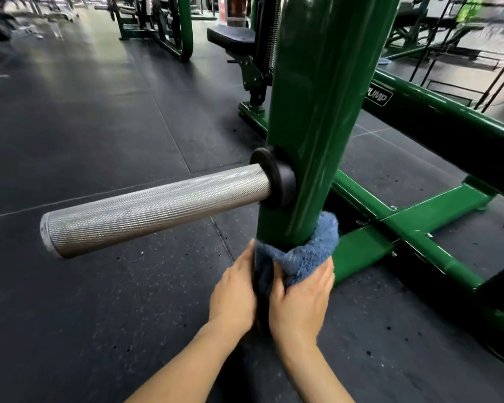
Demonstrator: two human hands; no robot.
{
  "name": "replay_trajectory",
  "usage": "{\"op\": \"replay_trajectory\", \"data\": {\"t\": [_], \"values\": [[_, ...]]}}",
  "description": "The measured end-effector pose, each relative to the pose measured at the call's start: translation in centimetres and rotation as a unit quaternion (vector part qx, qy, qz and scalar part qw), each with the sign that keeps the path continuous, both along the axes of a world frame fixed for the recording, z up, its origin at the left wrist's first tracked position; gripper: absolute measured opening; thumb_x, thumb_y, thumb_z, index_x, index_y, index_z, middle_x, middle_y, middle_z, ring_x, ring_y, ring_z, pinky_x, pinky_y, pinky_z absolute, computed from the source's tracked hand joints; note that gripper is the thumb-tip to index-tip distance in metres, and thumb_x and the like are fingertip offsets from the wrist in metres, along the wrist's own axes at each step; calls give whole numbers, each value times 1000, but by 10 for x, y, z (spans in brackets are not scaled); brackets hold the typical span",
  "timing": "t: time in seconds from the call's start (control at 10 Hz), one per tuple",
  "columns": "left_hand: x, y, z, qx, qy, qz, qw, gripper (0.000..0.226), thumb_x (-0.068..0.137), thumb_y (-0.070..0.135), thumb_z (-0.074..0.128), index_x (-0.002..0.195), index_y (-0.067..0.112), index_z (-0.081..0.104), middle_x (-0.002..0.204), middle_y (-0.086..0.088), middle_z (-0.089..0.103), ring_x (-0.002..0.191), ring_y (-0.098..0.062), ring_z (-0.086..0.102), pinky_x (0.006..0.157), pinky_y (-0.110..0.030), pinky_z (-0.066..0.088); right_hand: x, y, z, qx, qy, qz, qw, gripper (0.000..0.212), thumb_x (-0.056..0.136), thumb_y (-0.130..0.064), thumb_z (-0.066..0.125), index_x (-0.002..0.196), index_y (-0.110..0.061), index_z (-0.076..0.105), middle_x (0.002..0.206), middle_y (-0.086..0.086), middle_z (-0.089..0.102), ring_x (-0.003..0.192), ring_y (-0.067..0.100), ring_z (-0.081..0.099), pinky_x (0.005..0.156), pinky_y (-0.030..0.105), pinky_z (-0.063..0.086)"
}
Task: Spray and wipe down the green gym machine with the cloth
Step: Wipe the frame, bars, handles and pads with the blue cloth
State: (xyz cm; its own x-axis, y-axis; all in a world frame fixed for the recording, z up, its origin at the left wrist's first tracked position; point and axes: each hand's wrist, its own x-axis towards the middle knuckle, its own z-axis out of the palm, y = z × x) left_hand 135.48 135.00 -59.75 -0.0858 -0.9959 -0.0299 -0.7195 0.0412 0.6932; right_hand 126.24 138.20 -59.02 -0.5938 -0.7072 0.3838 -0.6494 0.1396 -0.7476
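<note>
I have one blue cloth [306,254] wrapped round the lower end of the green gym machine's upright post [320,112], just below where one knurled steel weight peg [157,205] sticks out to the left through a black collar [277,178]. Both my hands are on it: my left hand [236,289] presses against the near left side of the wrap, fingers fairly straight, and my right hand [303,298] curls round the cloth on the right, squeezing it to the post. A darker fold hangs between my two hands, possibly the cloth's shaded underside. The green base frame [413,225] runs off to the right over the black rubber floor [85,126]. One black padded seat [233,39] sits far behind the post.
</note>
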Motion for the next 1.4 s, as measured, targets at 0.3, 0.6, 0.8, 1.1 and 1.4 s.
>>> {"op": "replay_trajectory", "data": {"t": [0.3,0.6,0.8,1.1,1.4], "values": [[10,-1,9,122,45,1,992,39,96,15,43,132,20,58,125,-4,64,115,-22,58,97,-28,44,4,37,-42,208,34,70,975,79,75,-19,76,138,8,38,139,25,44,116,43,49,96,46,44],[18,-5,50,192,296,39,935,41,105,7,27,142,-7,36,146,-22,40,55,3,63,47,-7,46,33,41,40,-98,299,102,943,69,67,-24,62,134,-21,46,143,3,39,118,28,42,93,42,32],[29,-9,29,109,136,49,983,32,97,-1,43,126,-1,55,124,-16,61,117,-30,57,82,-18,45,25,5,19,12,459,90,884,56,85,-16,36,140,-6,36,151,3,34,136,25,28,100,39,24],[16,26,15,-8,-136,-94,986,74,95,9,36,155,20,-6,161,0,14,143,-20,28,114,-33,29,5,20,-32,147,611,232,742,58,68,-16,30,105,2,71,117,20,66,131,38,31,119,45,-7],[13,2,48,-140,88,10,986,53,104,15,33,153,27,18,159,12,17,144,-4,20,118,-20,15,4,-4,61,-48,486,202,849,49,86,-16,34,121,7,60,131,19,58,132,33,40,116,44,8]]}}
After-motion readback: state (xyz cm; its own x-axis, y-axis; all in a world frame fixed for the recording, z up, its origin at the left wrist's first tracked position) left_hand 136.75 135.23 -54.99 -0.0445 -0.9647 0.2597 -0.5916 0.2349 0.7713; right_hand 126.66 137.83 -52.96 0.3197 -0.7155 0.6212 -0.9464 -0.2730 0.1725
